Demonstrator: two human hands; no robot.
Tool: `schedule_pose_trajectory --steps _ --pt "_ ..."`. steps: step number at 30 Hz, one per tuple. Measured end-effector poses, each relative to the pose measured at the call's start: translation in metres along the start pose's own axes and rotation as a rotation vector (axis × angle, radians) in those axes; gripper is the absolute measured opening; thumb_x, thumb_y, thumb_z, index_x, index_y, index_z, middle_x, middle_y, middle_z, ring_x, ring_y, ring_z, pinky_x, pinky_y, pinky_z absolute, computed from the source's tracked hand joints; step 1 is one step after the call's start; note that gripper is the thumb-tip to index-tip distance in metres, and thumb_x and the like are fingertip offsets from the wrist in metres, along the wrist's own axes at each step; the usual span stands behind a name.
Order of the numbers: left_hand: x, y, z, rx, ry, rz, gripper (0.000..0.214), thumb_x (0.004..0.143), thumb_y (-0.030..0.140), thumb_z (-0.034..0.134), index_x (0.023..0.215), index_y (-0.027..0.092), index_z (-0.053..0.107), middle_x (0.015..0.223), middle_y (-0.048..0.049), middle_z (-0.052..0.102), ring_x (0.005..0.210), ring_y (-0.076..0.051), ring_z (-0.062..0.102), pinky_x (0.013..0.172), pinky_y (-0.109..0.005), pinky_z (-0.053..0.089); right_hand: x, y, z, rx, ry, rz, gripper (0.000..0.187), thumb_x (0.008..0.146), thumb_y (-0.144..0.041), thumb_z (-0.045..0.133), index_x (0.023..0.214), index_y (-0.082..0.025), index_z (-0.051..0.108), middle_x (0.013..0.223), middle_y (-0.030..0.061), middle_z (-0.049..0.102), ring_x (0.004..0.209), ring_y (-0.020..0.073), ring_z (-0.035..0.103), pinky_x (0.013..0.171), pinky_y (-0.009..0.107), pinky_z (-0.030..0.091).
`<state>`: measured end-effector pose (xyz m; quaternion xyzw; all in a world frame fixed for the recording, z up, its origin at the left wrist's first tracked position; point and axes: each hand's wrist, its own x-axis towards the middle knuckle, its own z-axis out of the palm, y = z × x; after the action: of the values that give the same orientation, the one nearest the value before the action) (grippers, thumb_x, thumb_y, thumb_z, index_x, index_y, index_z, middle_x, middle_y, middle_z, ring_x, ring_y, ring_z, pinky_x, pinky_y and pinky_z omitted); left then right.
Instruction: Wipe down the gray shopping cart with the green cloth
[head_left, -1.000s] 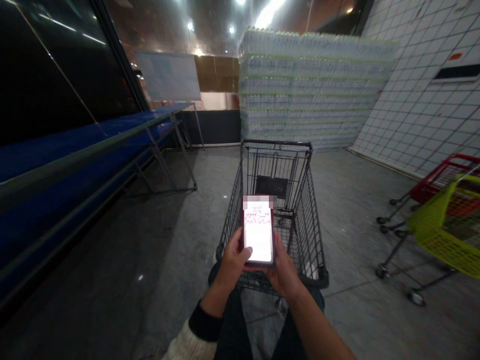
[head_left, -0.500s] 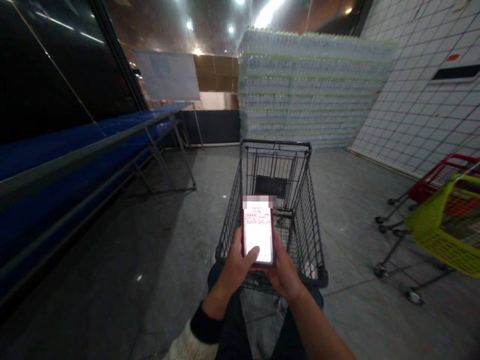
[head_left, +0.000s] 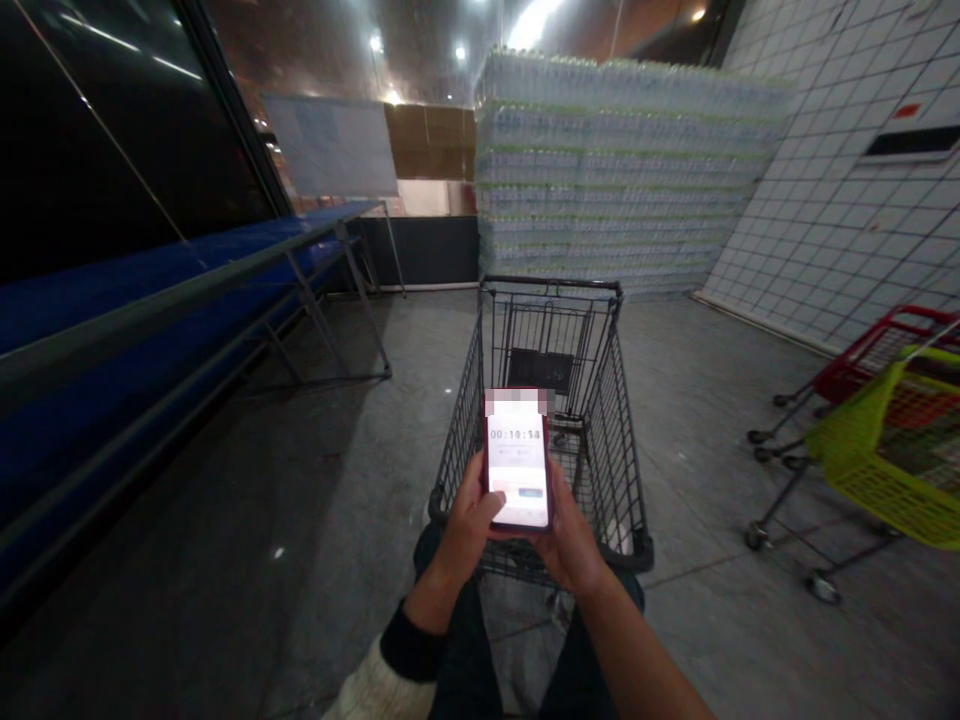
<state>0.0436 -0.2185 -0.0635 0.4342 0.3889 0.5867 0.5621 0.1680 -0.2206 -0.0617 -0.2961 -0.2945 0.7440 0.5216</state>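
Observation:
A lit phone (head_left: pixel 517 465) in a dark red case is held upright in front of me, above the near end of a black wire shopping cart (head_left: pixel 615 400). My left hand (head_left: pixel 463 525) grips its left edge, thumb resting on the lower screen. My right hand (head_left: pixel 570 540) cups the phone from the right and below. The screen shows a timer and a blue button.
A long blue bench-like shelf (head_left: pixel 150 290) runs along the left under dark glass. A tall wall of stacked bottled-water packs (head_left: pixel 615 170) stands ahead. A red cart (head_left: pixel 877 350) and a yellow-green cart (head_left: pixel 877 450) stand at right by a white tiled wall (head_left: pixel 825 200).
The phone screen has switched from a bright list page to a timer display. My left thumb has drawn back slightly toward the screen's left edge. The view shifted a little.

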Motion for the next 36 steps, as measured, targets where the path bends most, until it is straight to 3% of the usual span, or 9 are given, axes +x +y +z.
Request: schedule_pose_trajectory --steps 10,14,20,25,36 --pt "0.0 0.0 0.002 -0.002 0.006 0.013 0.057 0.069 0.021 0.057 0.126 0.017 0.051 0.123 -0.0088 0.063 0.115 -0.028 0.058 0.099 -0.041 0.046 -0.001 -0.001 0.0 -0.009 -0.004 -0.008 0.062 0.086 -0.063 0.052 0.139 -0.033 0.043 0.124 0.0064 0.065 0.106 0.0251 0.063 0.081 0.045 0.057" --pt "-0.002 0.001 0.005 0.064 0.017 -0.007 0.057 0.074 0.028 0.062 0.128 0.018 0.047 0.123 -0.0094 0.063 0.113 -0.027 0.06 0.095 -0.041 0.05 -0.001 -0.001 0.0 -0.017 0.021 -0.012 0.066 0.084 -0.065 0.053 0.139 -0.03 0.043 0.125 0.0078 0.063 0.106 0.0259 0.063 0.08 0.043 0.058" --pt "-0.002 0.003 0.015 0.185 0.087 0.022 0.057 0.073 0.035 0.071 0.121 0.017 0.047 0.115 -0.0109 0.065 0.104 -0.026 0.064 0.089 -0.039 0.053 -0.001 -0.002 0.0 -0.058 0.062 -0.011 0.058 0.084 -0.059 0.056 0.136 -0.034 0.046 0.126 0.0047 0.063 0.106 0.0256 0.063 0.076 0.041 0.059" --pt "-0.001 0.003 0.019 0.246 0.145 0.008 0.06 0.07 0.034 0.073 0.12 0.016 0.046 0.115 -0.0125 0.065 0.102 -0.026 0.064 0.09 -0.039 0.052 -0.002 -0.002 0.0 -0.059 0.067 -0.011 0.064 0.083 -0.061 0.057 0.138 -0.032 0.044 0.126 0.0061 0.063 0.107 0.0263 0.062 0.077 0.042 0.058" --pt "-0.001 -0.005 0.01 0.251 0.081 0.017 0.055 0.077 0.038 0.069 0.121 0.016 0.045 0.109 -0.0098 0.065 0.094 -0.022 0.065 0.082 -0.034 0.053 -0.001 0.0 0.0 -0.038 0.066 -0.003 0.06 0.083 -0.06 0.057 0.134 -0.03 0.049 0.119 0.0052 0.067 0.103 0.0254 0.065 0.076 0.041 0.058"
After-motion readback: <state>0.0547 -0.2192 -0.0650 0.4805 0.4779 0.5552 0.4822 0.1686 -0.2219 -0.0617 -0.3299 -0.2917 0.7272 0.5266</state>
